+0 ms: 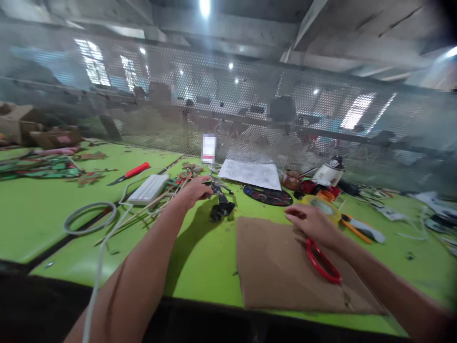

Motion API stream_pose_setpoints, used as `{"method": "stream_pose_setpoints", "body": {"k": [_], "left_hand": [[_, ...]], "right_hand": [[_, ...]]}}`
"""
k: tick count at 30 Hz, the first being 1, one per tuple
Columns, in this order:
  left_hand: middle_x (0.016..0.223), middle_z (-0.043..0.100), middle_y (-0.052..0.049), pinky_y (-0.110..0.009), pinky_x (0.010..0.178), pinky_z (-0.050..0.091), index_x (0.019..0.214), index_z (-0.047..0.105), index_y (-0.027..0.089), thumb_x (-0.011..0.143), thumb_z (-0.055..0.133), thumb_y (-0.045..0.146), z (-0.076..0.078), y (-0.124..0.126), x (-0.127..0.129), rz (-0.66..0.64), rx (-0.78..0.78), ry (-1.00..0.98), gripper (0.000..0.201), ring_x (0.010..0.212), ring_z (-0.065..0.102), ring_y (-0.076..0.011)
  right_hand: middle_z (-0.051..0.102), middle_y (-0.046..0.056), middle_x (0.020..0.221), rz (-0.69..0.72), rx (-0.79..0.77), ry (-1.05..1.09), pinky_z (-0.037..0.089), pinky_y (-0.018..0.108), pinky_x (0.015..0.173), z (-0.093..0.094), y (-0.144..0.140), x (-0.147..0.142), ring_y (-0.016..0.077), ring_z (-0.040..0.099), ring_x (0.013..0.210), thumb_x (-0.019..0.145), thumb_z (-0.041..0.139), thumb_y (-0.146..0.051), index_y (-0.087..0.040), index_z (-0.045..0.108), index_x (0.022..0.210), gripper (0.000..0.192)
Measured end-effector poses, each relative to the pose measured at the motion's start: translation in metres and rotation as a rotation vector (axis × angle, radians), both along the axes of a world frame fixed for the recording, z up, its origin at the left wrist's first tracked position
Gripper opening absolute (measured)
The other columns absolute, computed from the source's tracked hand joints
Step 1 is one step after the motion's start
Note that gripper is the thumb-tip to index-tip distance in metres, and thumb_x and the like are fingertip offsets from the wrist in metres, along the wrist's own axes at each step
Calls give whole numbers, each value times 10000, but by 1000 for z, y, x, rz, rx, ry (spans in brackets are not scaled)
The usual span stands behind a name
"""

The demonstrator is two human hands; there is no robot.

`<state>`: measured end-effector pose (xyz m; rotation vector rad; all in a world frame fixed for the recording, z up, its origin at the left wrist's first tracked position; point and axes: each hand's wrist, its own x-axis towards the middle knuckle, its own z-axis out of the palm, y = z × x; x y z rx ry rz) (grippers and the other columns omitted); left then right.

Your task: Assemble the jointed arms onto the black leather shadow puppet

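My left hand [194, 191] reaches out over the green table [43, 224] and its fingers close on a black tool, apparently a glue gun [221, 206], whose body lies on the table. My right hand [313, 223] rests on a brown cardboard sheet [274, 267], curled over red-handled scissors [321, 261]; one red loop sticks out below the palm. A roll of yellow tape [323, 206] lies just beyond that hand.
A white power strip [148, 188] with a coiled white cable [89, 218] and thin wooden sticks lie to the left. A red-handled knife [130, 173], a white paper sheet [252, 173], a dark disc [268, 196] and an orange cutter [360, 230] surround the work spot. A perforated mesh screen stands behind the table.
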<state>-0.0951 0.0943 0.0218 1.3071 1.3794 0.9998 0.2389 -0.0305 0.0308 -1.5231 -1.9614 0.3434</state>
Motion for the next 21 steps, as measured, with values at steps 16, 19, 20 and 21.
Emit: {"method": "stream_pose_setpoints", "body": {"k": [16,19,20,21], "left_hand": [[510,544,8,-293,502,369,1212,562,143,559,685,248,-7,15,-21,65,22,660,673,456,517,-215],[679,628,-73,-318,604,374,1095,604,172,600,692,323,-1,10,-17,141,148,897,526,670,594,-288],[737,644,-92,-327,638,371,1053,610,179,615,689,343,2,6,-14,164,189,963,474,745,599,-312],[780,654,-103,-337,667,367,1021,610,184,629,685,357,5,1,-12,180,219,1005,434,804,596,-334]], "right_hand": [[552,104,1359,253,-85,-359,425,562,1034,-52,-135,10,402,512,1237,701,703,-489,-398,514,1351,684],[530,96,1377,264,-80,-406,447,570,1009,-65,-133,12,402,519,1230,733,666,-491,-397,487,1373,671],[527,103,1379,259,-68,-409,452,577,1000,-66,-134,11,407,517,1229,741,654,-499,-383,498,1371,659],[536,111,1373,254,-50,-404,458,579,993,-66,-136,11,412,520,1225,745,647,-507,-366,522,1359,642]]}}
